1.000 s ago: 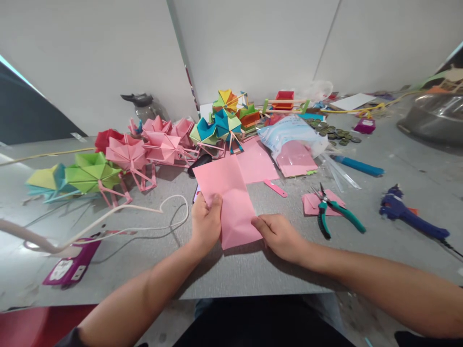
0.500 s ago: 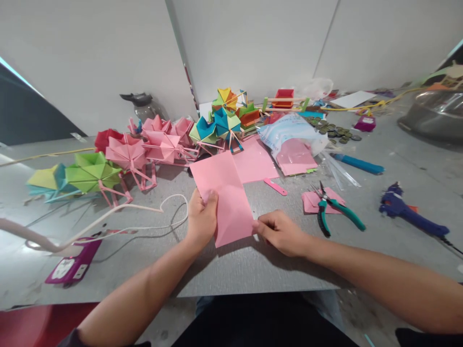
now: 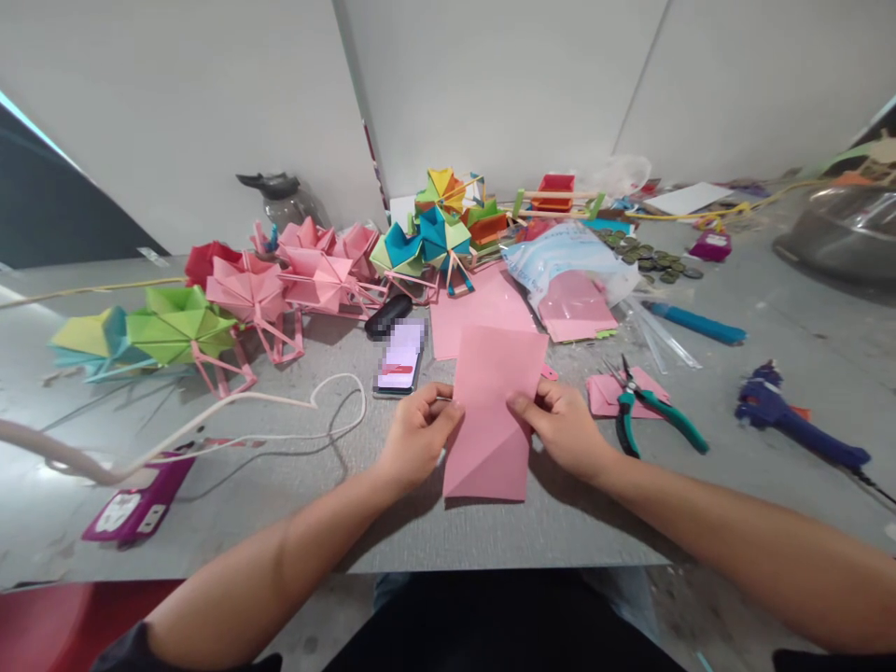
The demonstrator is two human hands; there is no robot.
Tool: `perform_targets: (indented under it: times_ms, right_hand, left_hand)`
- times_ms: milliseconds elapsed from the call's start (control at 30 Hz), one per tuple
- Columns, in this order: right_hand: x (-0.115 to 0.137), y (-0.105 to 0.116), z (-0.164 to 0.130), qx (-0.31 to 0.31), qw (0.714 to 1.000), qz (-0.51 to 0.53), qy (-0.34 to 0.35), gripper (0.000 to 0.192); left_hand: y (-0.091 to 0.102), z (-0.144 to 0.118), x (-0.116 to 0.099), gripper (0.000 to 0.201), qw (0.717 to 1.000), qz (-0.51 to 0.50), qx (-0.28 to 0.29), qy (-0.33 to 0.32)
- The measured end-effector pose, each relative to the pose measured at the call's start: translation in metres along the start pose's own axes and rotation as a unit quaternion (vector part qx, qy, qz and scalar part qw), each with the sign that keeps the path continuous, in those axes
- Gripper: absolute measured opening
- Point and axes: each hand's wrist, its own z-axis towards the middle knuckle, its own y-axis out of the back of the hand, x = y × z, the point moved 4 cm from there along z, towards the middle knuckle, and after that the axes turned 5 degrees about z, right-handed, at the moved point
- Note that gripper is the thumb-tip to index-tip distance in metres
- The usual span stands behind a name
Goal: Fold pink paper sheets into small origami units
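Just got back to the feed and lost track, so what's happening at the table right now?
A person is holding a pink sheet of paper at the near edge of a grey table, the left hand on its left side and the right hand on its right. A phone lies just left of the sheet, pliers to the right. Folded paper pinwheels crowd the back, with more pink paper and a glue gun at far right.
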Motion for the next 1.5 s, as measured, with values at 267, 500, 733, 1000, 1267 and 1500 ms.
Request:
perform_targets:
  times_ms: [267, 500, 733, 1000, 1267, 1500]
  right_hand:
    - [0.005, 0.003, 0.002, -0.021, 0.999, -0.006, 0.043, 0.046]
    - [0.003, -0.005, -0.007, 0.034, 0.999, -0.015, 0.011, 0.046]
    - [0.006, -0.006, -0.006, 0.075, 0.996, 0.022, 0.050, 0.039]
    - [0.002, -0.005, -0.004, 0.112, 0.991, 0.051, 0.044, 0.036]
    - [0.008, 0.002, -0.001, 0.111, 0.991, 0.064, 0.029, 0.022]
    - [0.011, 0.006, 0.001, 0.113, 0.990, 0.082, -0.012, 0.015]
  left_hand:
    - [0.004, 0.003, 0.003, 0.030, 1.000, 0.022, -0.004, -0.003]
    - [0.000, 0.001, 0.003, 0.036, 1.000, -0.017, 0.021, -0.003]
    - [0.003, 0.000, 0.004, 0.038, 0.999, 0.026, 0.020, -0.016]
    - [0.002, -0.002, 0.001, 0.038, 0.999, 0.009, 0.027, -0.013]
    - [0.003, 0.000, -0.004, 0.030, 0.996, -0.072, 0.032, -0.034]
    - [0.009, 0.002, 0.000, 0.010, 0.993, -0.121, 0.006, -0.001]
